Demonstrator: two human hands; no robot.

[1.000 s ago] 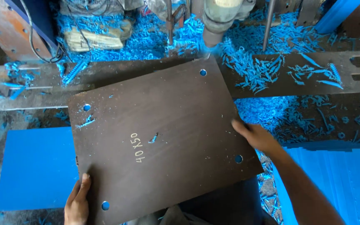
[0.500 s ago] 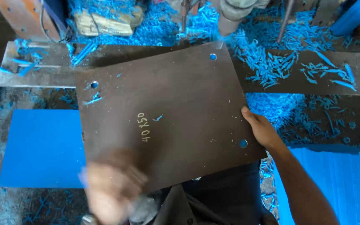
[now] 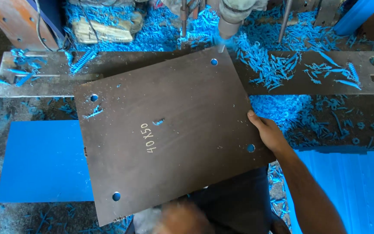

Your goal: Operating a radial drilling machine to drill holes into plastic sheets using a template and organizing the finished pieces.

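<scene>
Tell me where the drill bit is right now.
Top centre of the head view: the drill bit hangs just above the far corner hole of the brown plate.

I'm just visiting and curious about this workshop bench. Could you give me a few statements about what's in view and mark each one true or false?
1. The right hand grips the right edge of the dark brown plate. True.
2. The plate has no holes. False: it has four holes, one near each corner.
3. Blue shavings lie scattered around the bench. True.
4. A red sheet lies to the left of the plate. False: the flat sheet there is blue.
5. The left hand shows sharply. False: it is a blur at the plate's near edge.
</scene>
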